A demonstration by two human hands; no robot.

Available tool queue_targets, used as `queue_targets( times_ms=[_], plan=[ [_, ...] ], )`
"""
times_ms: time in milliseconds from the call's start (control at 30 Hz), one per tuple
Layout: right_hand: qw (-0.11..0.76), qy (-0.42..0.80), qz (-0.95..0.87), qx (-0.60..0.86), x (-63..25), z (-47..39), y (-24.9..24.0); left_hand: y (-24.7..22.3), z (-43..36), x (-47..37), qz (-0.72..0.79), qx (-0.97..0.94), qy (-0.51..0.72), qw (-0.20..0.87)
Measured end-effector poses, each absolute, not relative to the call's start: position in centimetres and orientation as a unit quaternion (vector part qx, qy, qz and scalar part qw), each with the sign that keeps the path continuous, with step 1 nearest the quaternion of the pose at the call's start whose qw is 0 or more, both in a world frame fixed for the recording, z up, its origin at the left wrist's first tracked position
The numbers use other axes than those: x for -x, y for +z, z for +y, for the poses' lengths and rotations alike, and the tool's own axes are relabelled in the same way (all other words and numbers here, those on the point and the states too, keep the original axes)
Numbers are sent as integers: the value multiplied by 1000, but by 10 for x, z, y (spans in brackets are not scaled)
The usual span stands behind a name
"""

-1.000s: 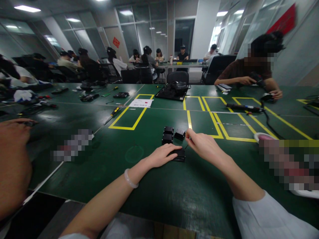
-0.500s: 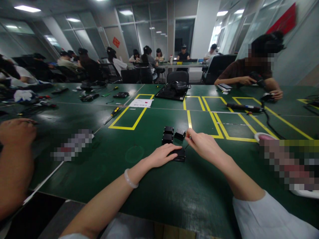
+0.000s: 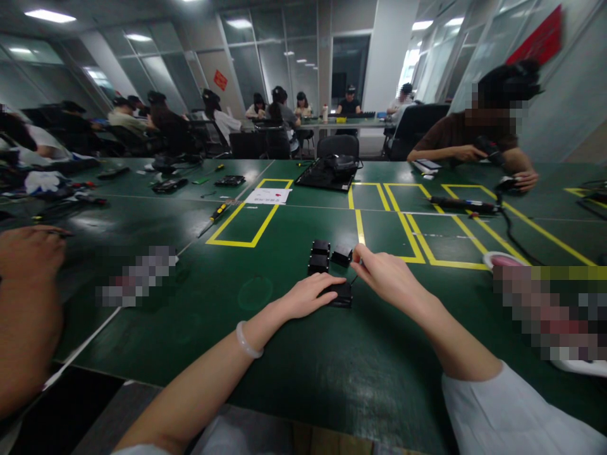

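Note:
A flat black box lies on the green table, partly covered by my left hand. The fingers of that hand stretch over its top, and the thumb presses its near side. Above the box's right end, my right hand is closed in a pinch on a thin dark tool. The tool's shaft slants down to the box's far right corner; its handle is hidden in my fingers, so its exact kind does not show. Just beyond stand two black blocks in a row, and another black block sits tilted beside them.
A yellow-black screwdriver and a white paper sheet lie ahead on the left. Yellow tape outlines mark the table. A white-rimmed tray stands at right. Another person's arm rests at left; a co-worker sits opposite.
Almost nothing differs. Both my hands stay at the black box, and the view shifts very slightly.

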State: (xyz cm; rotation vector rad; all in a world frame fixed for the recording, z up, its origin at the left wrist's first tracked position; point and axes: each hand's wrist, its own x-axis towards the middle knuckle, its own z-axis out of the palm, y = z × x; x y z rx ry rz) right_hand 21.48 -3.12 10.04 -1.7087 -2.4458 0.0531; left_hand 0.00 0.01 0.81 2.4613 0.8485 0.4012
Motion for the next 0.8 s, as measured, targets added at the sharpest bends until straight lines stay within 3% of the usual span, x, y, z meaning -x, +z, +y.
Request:
queue_targets(
  times_ms=[800],
  plan=[
    [79,16,-812,578,-217,-26,96,9,-1,0,308,-907,149,247]
  ],
)
